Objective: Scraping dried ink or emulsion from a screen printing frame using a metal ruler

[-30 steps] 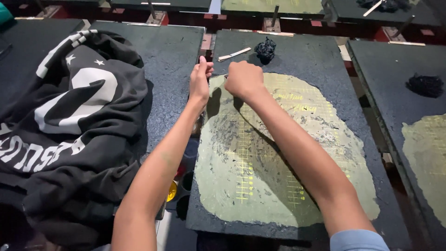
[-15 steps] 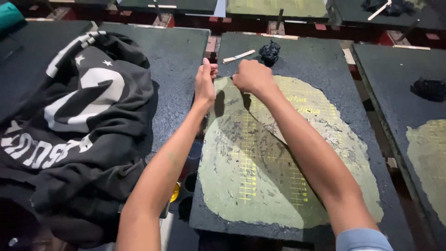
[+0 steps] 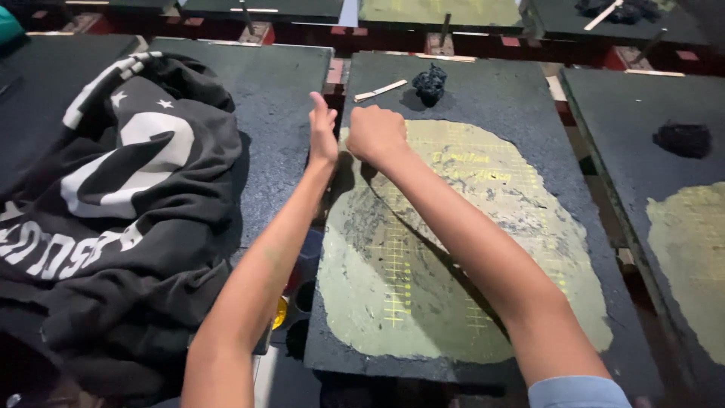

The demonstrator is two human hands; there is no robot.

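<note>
At the left of the frame we see a black garment (image 3: 113, 219) with large white printed shapes, lying crumpled across a dark platen (image 3: 279, 113) and spilling over its lower edge. Below its right corner, a small yellow container (image 3: 279, 312) shows in the gap between platens, partly hidden by the forearm.

Just left of centre, our left hand (image 3: 323, 130) stands on edge at the upper left corner of the central platen (image 3: 491, 91). Its fingers are extended and held together, the thumb pointing up; it grips nothing that we can see. Just beside it, our right hand (image 3: 376, 134) is curled into a fist over the upper left edge of the yellow-green adhesive patch (image 3: 453, 264). We cannot tell whether the fist encloses anything. The two hands are close together but not touching.

The patch covers most of the central platen and carries a faint yellow grid with grey worn streaks. Above the hands, near the top edge of this platen, lie a pale flat stick (image 3: 380, 91) and, just beside it, a black lump (image 3: 431, 81).

At the right of the frame, a further platen (image 3: 642, 113) carries another black lump (image 3: 683, 139) and a second yellow-green patch (image 3: 691, 249).
</note>
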